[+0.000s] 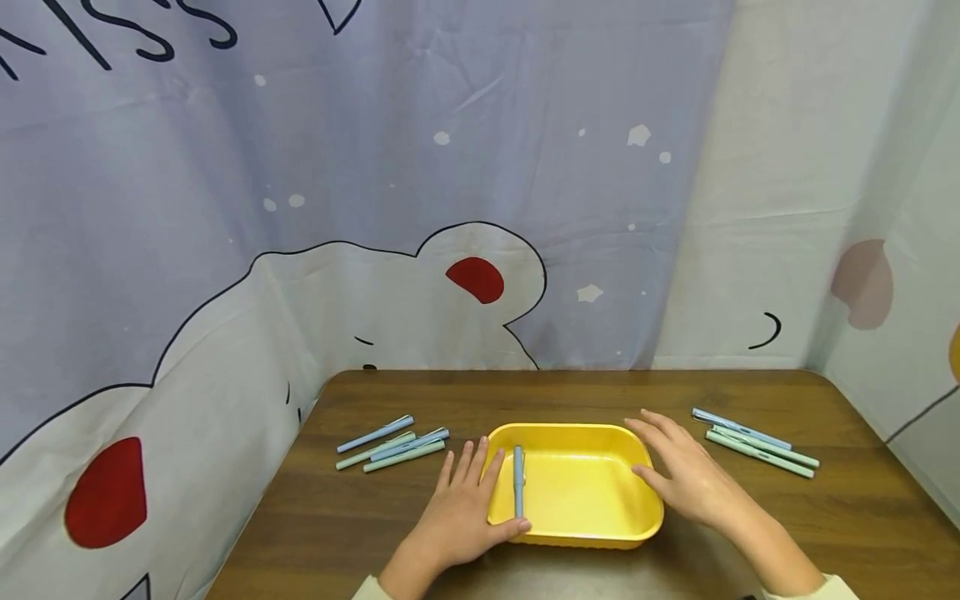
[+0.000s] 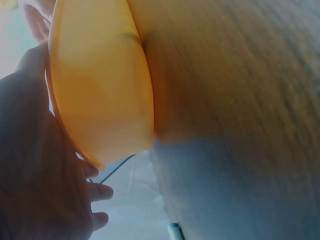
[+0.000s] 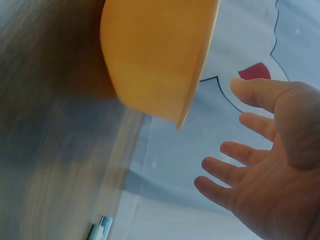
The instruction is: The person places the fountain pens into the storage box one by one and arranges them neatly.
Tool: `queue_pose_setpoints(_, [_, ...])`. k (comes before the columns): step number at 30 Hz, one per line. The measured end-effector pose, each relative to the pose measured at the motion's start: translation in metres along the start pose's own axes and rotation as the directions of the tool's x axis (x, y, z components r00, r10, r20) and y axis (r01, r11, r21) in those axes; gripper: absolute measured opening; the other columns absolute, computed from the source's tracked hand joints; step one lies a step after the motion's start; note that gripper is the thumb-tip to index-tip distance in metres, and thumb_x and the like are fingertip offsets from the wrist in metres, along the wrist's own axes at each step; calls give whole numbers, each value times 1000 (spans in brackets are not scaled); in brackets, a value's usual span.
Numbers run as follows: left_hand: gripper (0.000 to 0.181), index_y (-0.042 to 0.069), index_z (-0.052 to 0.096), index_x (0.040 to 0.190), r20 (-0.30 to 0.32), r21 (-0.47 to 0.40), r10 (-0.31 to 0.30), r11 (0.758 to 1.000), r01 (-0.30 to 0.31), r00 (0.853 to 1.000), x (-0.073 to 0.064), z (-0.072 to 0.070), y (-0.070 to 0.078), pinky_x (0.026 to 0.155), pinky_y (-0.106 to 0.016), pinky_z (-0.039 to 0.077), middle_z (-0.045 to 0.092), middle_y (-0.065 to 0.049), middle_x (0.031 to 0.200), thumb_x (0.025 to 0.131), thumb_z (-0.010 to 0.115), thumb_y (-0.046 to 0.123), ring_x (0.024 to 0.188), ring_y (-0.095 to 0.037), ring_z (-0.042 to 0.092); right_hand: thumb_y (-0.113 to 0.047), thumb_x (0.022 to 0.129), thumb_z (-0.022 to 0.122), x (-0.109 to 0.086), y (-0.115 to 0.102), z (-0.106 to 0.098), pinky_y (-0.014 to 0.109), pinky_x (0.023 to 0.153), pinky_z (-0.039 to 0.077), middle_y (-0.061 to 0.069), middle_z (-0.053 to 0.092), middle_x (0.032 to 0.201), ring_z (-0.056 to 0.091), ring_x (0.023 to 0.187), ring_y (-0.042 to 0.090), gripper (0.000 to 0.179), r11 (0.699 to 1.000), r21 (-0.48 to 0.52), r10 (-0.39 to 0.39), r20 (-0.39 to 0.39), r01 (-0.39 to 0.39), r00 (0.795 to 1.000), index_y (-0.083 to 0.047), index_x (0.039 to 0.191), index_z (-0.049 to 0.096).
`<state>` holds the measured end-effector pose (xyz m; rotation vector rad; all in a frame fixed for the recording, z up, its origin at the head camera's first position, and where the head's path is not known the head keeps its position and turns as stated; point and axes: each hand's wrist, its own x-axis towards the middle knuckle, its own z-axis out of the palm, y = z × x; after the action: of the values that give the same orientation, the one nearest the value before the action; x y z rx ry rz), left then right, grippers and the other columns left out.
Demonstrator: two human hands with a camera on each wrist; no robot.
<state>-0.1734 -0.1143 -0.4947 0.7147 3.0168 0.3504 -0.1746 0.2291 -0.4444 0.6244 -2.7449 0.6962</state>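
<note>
A yellow plastic tray (image 1: 577,536) sits on the wooden table in front of the person. Inside it, along the left side, lies one blue pen (image 1: 518,483) with its clip to the right. The left hand (image 1: 463,515) rests on the tray's left rim, fingers spread and thumb at the front left corner. In the left wrist view that hand (image 2: 40,165) lies along the rim of the tray (image 2: 100,85). Over by the right rim, the right hand (image 1: 693,475) has its fingers extended. The right wrist view shows this hand (image 3: 270,155) apart from the tray wall (image 3: 155,55), holding nothing.
Several blue and green pens (image 1: 393,446) lie in a loose group left of the tray. More blue and green pens (image 1: 757,446) lie to the right, near the table's right edge. Behind the wooden table (image 1: 600,392) hangs a printed curtain (image 1: 375,167).
</note>
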Motion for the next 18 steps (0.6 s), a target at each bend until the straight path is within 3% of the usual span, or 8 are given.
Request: queue_pose_setpoints(18, [99, 14, 23, 163, -23, -20, 17, 1000, -17, 1000, -1, 0, -1, 122, -62, 10, 9, -13, 170, 90, 48, 78, 155, -39, 12, -13, 87, 80, -20, 36, -11, 70, 95, 42, 26, 45, 146, 45, 129, 53, 63, 1000, -23, 18, -52, -20, 998, -8, 143, 52])
